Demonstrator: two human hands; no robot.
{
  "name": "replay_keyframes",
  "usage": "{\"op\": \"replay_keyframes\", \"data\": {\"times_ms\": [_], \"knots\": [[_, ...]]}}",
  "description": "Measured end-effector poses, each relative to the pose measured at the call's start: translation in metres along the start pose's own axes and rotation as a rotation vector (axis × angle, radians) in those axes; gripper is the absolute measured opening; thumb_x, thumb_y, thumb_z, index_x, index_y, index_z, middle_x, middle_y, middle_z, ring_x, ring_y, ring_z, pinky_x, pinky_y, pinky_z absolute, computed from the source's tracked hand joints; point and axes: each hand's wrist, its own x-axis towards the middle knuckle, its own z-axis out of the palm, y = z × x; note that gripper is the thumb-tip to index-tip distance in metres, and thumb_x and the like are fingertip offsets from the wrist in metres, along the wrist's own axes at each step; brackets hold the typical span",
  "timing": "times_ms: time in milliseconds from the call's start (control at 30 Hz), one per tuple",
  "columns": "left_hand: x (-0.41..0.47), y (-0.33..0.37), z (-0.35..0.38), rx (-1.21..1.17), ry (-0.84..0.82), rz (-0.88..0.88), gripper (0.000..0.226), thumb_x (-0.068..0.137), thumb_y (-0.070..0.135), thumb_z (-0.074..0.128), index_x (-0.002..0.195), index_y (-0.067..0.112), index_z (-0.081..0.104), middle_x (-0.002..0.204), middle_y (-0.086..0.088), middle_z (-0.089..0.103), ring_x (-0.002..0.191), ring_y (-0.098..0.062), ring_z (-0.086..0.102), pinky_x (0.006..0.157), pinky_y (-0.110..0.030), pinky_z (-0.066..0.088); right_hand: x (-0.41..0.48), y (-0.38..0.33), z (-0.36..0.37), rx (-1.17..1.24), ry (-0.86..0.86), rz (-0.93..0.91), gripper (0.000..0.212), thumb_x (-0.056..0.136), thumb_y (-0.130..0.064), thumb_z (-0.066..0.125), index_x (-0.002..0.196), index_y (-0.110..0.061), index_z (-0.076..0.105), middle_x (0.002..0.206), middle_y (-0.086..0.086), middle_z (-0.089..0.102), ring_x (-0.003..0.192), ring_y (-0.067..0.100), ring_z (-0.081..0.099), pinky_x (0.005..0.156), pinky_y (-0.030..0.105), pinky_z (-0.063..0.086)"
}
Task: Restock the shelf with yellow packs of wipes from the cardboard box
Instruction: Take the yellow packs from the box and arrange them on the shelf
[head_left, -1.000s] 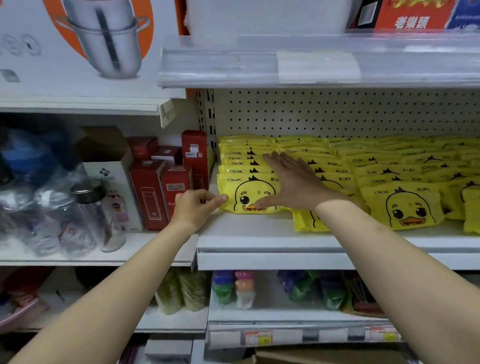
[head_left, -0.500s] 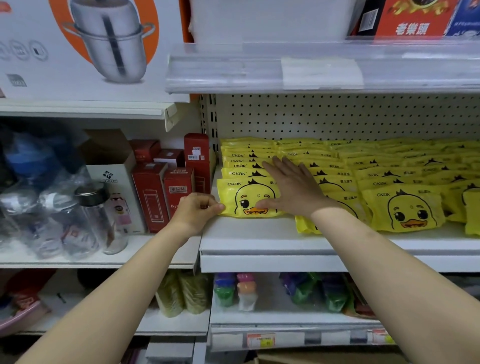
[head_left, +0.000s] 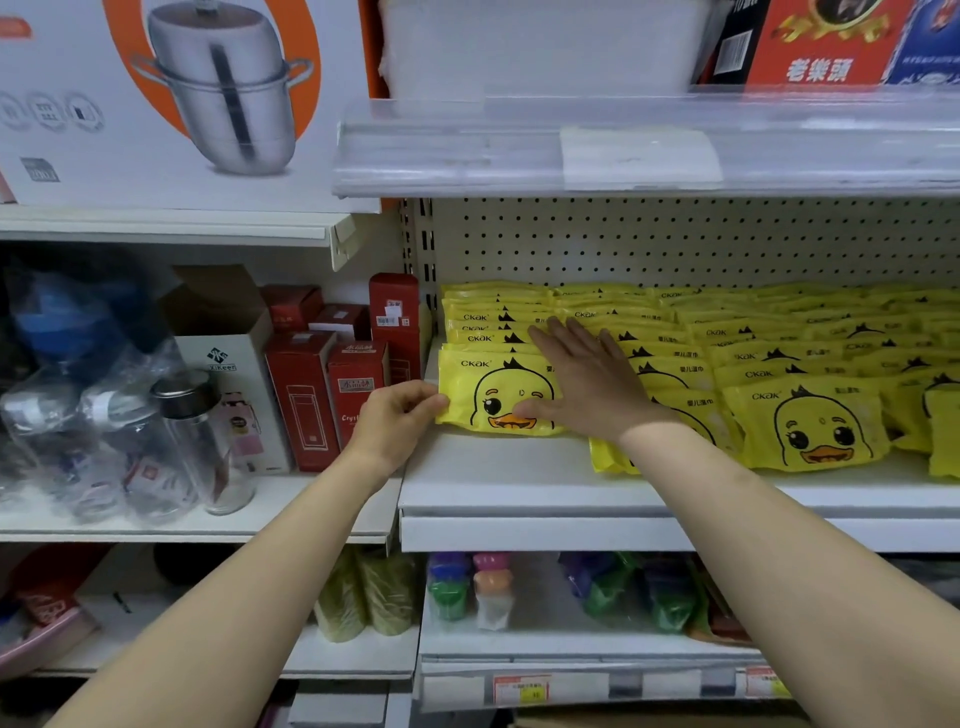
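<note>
Rows of yellow duck-face wipes packs (head_left: 810, 426) lie overlapping on the white shelf (head_left: 519, 483). The front pack of the leftmost row (head_left: 483, 395) leans at the shelf's left end. My left hand (head_left: 400, 421) pinches that pack's lower left corner between thumb and fingers. My right hand (head_left: 587, 379) lies flat, fingers spread, on the right side of the same pack and the packs behind it. A brown strip of cardboard (head_left: 649, 719), perhaps the box, shows at the bottom edge.
Red cartons (head_left: 311, 395) and a white box (head_left: 228, 364) stand left of the wipes, with clear bottles (head_left: 197, 441) further left. A shelf edge with a clear price strip (head_left: 623, 150) overhangs above. Coloured bottles (head_left: 467, 587) sit on the shelf below.
My left hand has closed in from beside the pack and now pinches its lower left corner. My right hand stays pressed flat on the packs. The view has dipped slightly.
</note>
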Motion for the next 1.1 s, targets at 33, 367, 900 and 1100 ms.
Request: {"op": "replay_keyframes", "data": {"times_ms": [33, 367, 900, 1100], "knots": [[0.001, 0.000, 0.001, 0.004, -0.010, 0.008, 0.007, 0.091, 0.021, 0.068, 0.091, 0.019, 0.075, 0.092, -0.008, 0.073, 0.090, -0.025, 0.067, 0.091, -0.051, 0.051, 0.000, 0.000, 0.000, -0.003, 0.000, 0.002, 0.106, 0.078, -0.081, 0.050, 0.158, -0.030, 0.002, 0.166, -0.001, -0.002, 0.153, 0.018, -0.005, 0.123, 0.045, -0.001], [0.002, 0.006, -0.006, 0.121, -0.009, 0.023, 0.046, 0.082, 0.019, 0.078, 0.123, 0.025, 0.059, 0.110, 0.004, 0.068, 0.107, -0.013, 0.061, 0.103, -0.044, 0.047, -0.001, -0.003, 0.000, -0.009, -0.010, 0.026, 0.108, 0.078, -0.080, 0.051, 0.158, -0.028, -0.001, 0.166, -0.001, -0.005, 0.153, 0.018, -0.007, 0.123, 0.045, -0.003], [0.064, 0.065, 0.034, 1.270, -0.346, 0.364, 0.145, 0.053, 0.069, 0.081, 0.156, 0.019, -0.009, 0.164, -0.003, -0.009, 0.150, -0.018, -0.012, 0.122, -0.043, -0.005, 0.020, 0.001, -0.010, -0.086, -0.124, -0.057, 0.145, 0.052, -0.064, 0.086, 0.156, -0.029, -0.009, 0.166, 0.003, -0.006, 0.153, 0.023, -0.008, 0.123, 0.049, 0.000], [0.079, 0.063, 0.033, 1.234, -0.355, 0.368, 0.144, 0.051, 0.066, 0.083, 0.156, 0.022, -0.005, 0.164, -0.003, -0.003, 0.151, -0.018, -0.006, 0.122, -0.043, 0.000, 0.033, 0.001, -0.009, -0.085, -0.101, -0.036, 0.143, 0.052, -0.062, 0.086, 0.156, -0.030, -0.006, 0.166, 0.003, -0.002, 0.153, 0.023, -0.004, 0.123, 0.049, 0.003]]}}
